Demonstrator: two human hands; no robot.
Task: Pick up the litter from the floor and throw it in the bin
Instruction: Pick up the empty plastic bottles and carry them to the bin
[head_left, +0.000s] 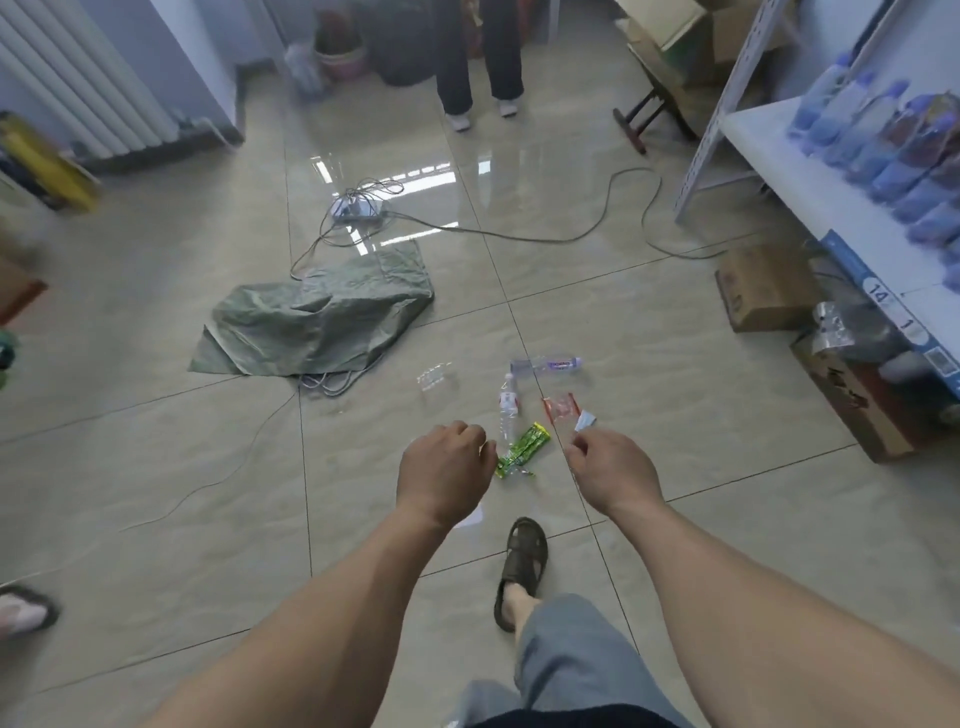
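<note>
Litter lies on the tiled floor ahead of me: a green wrapper (521, 450), a clear bottle with a red label (508, 407), a second clear bottle lying flat (545, 365), a crumpled clear bottle (434, 375), a clear packet with red edges (561, 406) and a small white scrap (585, 420). A green woven sack (317, 322) lies flat further left. My left hand (445, 470) hangs above the floor left of the wrapper, fingers loosely curled, holding nothing. To the right of the wrapper my right hand (613, 470) hovers the same way, also with nothing in it. No bin is recognisable.
A power strip (357, 209) with cables trailing over the floor lies beyond the sack. Shelving (810, 171) with bottles stands on the right, cardboard boxes (763, 288) under it. Another person's legs (480, 62) stand at the back. My sandalled foot (522, 566) is below the litter.
</note>
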